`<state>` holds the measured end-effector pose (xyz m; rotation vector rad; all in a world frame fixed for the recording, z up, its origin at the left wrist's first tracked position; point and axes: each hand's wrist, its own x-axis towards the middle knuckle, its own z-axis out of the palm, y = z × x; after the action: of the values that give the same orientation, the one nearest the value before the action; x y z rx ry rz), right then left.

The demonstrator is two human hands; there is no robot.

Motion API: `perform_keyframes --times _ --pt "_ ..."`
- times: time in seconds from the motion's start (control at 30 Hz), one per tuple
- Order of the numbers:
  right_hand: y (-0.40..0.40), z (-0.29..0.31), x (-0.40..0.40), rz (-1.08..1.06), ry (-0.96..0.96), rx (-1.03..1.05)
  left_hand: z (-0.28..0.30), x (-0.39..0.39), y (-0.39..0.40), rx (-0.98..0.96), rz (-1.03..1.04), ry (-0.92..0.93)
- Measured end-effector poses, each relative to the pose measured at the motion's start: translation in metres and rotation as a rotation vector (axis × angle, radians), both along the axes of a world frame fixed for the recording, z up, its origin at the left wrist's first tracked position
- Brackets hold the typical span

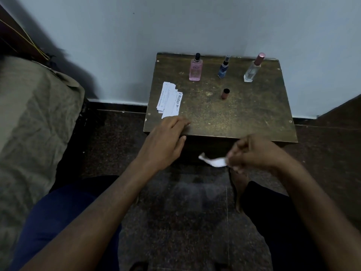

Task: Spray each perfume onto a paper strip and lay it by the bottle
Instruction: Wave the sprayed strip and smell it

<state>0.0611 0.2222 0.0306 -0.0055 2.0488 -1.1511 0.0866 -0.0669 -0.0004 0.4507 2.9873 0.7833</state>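
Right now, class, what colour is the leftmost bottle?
Pink bottle with a black cap, clearest in the head view.

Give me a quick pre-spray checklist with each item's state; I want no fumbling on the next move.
1. Paper strip in the right hand: ok, pinched.
2. Left hand free for a bottle: ok, resting open on the table edge.
3. Blue bottle uncapped: ok, a loose cap stands before it.
4. Pink bottle and clear bottle upright: ok.
5. Spare strips at hand: ok.
6. Strip already sprayed: cannot tell.

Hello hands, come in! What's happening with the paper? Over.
Right hand pinches white paper strip. Left hand rests flat on brown table. No strips by bottles yet.
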Motion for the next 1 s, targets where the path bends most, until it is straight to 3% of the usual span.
perform_keyframes --times 0.03,0.07,0.2,0.23,0.27,0.3,0.37,0.4,0.43,0.53,0.6,0.63,0.77,0.8,0.9,1.0 --pt "-0.002 -0.004 0.001 0.049 0.055 0.168 -0.001 0.001 0.001 -0.025 -0.020 -0.007" --pt "-0.004 -0.006 0.003 0.053 0.055 0.168 -0.002 0.001 0.003 -0.049 -0.043 -0.014" --pt "-0.001 0.008 0.000 -0.048 -0.307 -0.598 -0.005 0.004 0.006 -0.086 -0.083 -0.058" --pt "-0.001 0.010 -0.002 -0.049 -0.365 -0.662 -0.006 0.004 0.006 -0.079 -0.083 -0.066" --pt "-0.002 0.006 -0.004 -0.059 -0.361 -0.603 -0.006 0.003 0.006 -0.073 -0.080 -0.070" --pt "-0.003 0.001 -0.004 -0.030 -0.267 -0.369 -0.005 0.003 0.006 -0.067 -0.073 -0.073" --pt "0.000 -0.011 -0.004 0.207 0.041 0.346 -0.005 0.001 0.006 -0.056 -0.062 -0.081" --pt "-0.001 -0.012 -0.002 0.277 0.124 0.571 -0.005 0.000 0.006 -0.052 -0.061 -0.085" --pt "-0.002 -0.012 0.000 0.261 0.122 0.533 -0.006 -0.001 0.006 -0.048 -0.062 -0.087" --pt "-0.001 -0.001 -0.003 0.070 -0.207 -0.221 -0.007 -0.001 0.006 -0.042 -0.059 -0.094" --pt "-0.003 0.004 -0.005 0.026 -0.344 -0.452 -0.008 -0.002 0.006 -0.032 -0.052 -0.093" --pt "-0.005 0.001 -0.006 0.020 -0.317 -0.401 -0.008 -0.002 0.006 -0.023 -0.050 -0.093" --pt "-0.010 -0.022 -0.004 0.168 0.091 0.347 -0.008 -0.001 0.006 0.013 -0.040 -0.086" --pt "-0.012 -0.023 -0.004 0.165 0.142 0.362 -0.008 -0.001 0.006 0.016 -0.038 -0.084" --pt "-0.014 -0.019 -0.004 0.133 0.193 0.116 -0.006 -0.001 0.009 0.044 -0.031 -0.065" --pt "-0.017 -0.012 -0.004 0.300 0.369 0.076 -0.001 -0.001 0.016 0.198 -0.003 -0.048"
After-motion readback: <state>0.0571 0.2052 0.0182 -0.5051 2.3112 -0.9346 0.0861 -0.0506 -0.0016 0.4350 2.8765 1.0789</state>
